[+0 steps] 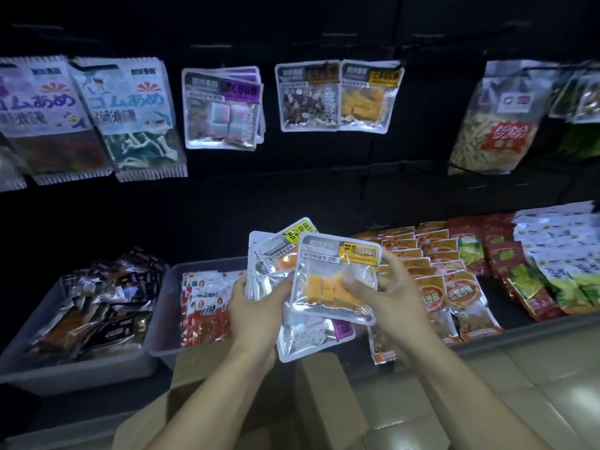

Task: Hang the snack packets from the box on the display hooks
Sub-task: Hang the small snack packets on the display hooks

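Cardboard box (321, 394) mostly hidden by forearms, dark display hooks (324, 64) barely discernible

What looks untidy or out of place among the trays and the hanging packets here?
The left grey tray holds dark packets heaped at all angles, while the red packets on the right stand in neat rows. The hanging packets appear orderly.

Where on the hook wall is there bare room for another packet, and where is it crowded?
Bare: the dark gap between the purple-label packets and the pebble-candy packet, and between the yellow packet and the stick-snack bag. Crowded: the gummy packets at far left overlap.
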